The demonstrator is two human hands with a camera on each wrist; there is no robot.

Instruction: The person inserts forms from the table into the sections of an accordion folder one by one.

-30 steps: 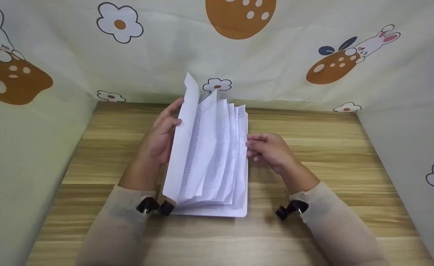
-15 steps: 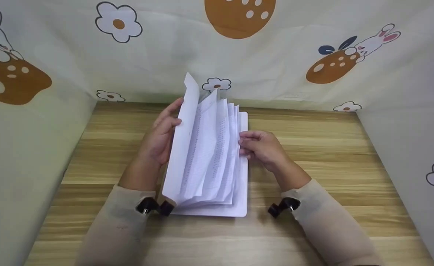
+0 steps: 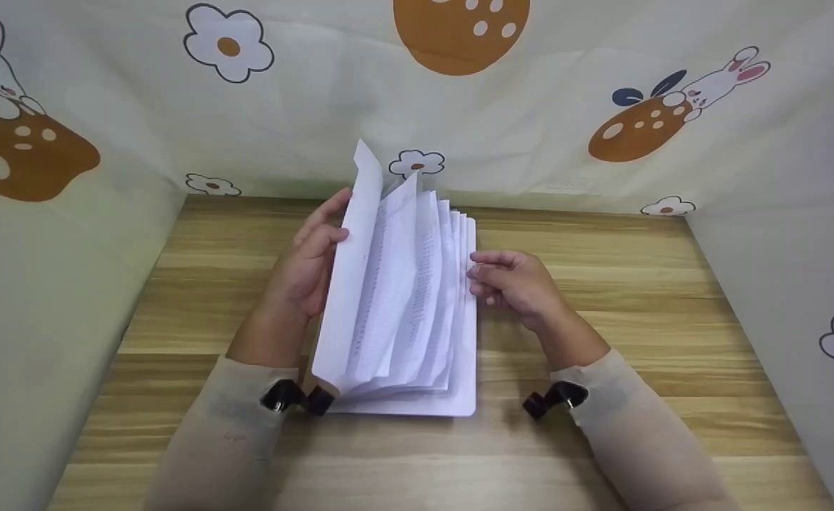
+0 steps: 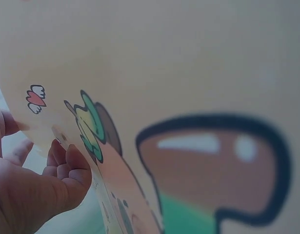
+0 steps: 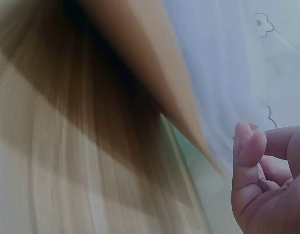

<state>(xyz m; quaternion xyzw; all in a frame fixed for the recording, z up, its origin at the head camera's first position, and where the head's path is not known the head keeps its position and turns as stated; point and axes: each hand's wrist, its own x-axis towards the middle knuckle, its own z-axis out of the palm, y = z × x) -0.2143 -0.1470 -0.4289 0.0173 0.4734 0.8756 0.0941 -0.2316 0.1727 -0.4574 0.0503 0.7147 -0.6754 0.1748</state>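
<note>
A notebook (image 3: 459, 404) lies half open on the table, its lined, printed pages (image 3: 399, 305) fanned upward. My left hand (image 3: 306, 266) grips the raised front cover (image 3: 346, 284) by its left side, thumb and fingertips at the edge. Cartoon drawings, among them a winged heart (image 4: 36, 99), decorate the cover's outer face in the left wrist view. At the right edge of the pages, my right hand (image 3: 512, 284) pinches the page edges between thumb and index finger. The right wrist view has those two fingertips (image 5: 250, 144) pressed together.
The wood-grain table (image 3: 644, 326) extends on both sides of the notebook. Pale fabric walls (image 3: 516, 128) printed with flowers, rabbits and orange shapes stand behind and at the sides. Black camera mounts (image 3: 551, 401) sit on both sleeved wrists.
My right hand moved left with the page edges, then back to the right, and several pages now lie spread toward the right side. The left hand and the raised cover stay in place.
</note>
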